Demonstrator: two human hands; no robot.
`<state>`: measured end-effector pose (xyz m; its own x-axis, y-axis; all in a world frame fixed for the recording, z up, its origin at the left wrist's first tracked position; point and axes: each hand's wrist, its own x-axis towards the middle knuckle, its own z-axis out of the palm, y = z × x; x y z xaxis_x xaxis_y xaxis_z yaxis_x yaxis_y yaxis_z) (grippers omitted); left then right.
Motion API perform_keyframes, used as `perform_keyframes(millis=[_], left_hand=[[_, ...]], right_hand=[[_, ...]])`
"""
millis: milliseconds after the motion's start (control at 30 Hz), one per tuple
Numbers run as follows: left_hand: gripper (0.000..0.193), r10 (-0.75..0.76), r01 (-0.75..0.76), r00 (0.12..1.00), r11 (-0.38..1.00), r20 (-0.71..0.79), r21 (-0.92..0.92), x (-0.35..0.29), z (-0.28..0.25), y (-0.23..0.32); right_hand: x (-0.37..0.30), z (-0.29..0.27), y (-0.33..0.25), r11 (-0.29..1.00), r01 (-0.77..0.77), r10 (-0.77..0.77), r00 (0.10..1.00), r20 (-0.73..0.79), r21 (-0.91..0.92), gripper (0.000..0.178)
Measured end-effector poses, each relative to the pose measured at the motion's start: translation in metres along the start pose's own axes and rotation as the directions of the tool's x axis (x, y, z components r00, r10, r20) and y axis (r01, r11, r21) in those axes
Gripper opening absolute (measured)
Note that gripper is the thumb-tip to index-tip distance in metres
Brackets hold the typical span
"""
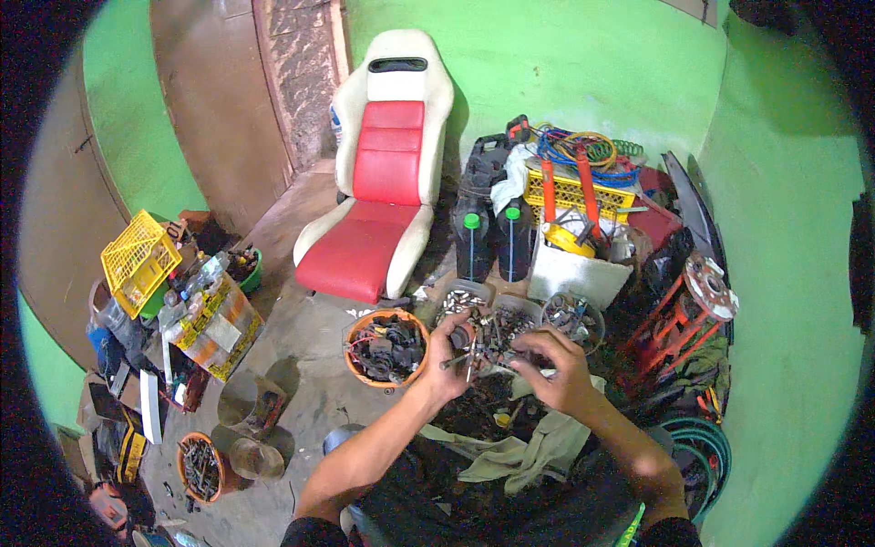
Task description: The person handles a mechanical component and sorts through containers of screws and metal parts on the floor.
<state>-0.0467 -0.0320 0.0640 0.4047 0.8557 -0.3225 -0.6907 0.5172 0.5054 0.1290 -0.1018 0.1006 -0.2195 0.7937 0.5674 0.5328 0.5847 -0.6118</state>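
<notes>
My left hand (448, 357) is cupped around a handful of bolts (476, 339), small metal pieces of mixed length, some sticking out past the fingers. Close by on the right, my right hand (558, 366) has its fingers curled in a pinch; what sits between them is too small to name. Just beyond both hands stand a clear tub of shiny metal pieces (463, 294), a second tub of darker hardware (516, 314) and a round clear container of mixed bits (574, 317). Under my hands lies a dark heap of small parts (492, 406) beside a pale cloth (533, 451).
An orange bucket (387, 313) of dark parts stands left of my hands, a smaller bucket of bolts (200, 467) at lower left. Behind are a red and white car seat (387, 155) and black jugs (472, 251). A red metal stand (670, 324) and coiled hose (706, 456) are right.
</notes>
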Motion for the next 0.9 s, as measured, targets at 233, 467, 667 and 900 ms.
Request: perform_keyframes(millis=[233, 467, 667, 900], left_hand=[[0.018, 0.066, -0.072, 0.997, 0.969, 0.033, 0.236, -0.008, 0.019, -0.023], [0.019, -0.012, 0.001, 0.999, 0.956, 0.038, 0.294, 0.011, 0.012, -0.027], [0.028, -0.054, 0.028, 0.995, 0.960, 0.087, 0.280, 0.022, -0.012, -0.024], [0.030, -0.108, 0.076, 0.990, 0.950, 0.089, 0.301, 0.005, 0.013, -0.017]], right_hand=[[0.003, 0.002, 0.012, 0.972, 0.169, -0.167, 0.986, 0.027, -0.163, 0.034], [-0.003, 0.000, 0.023, 0.975, 0.114, -0.111, 0.994, 0.027, -0.190, 0.032], [-0.002, 0.005, 0.031, 0.995, -0.008, 0.001, 0.998, 0.070, 0.101, 0.027], [-0.010, -0.002, 0.064, 0.413, -0.407, 0.392, 0.887, 0.245, 0.815, 0.026]])
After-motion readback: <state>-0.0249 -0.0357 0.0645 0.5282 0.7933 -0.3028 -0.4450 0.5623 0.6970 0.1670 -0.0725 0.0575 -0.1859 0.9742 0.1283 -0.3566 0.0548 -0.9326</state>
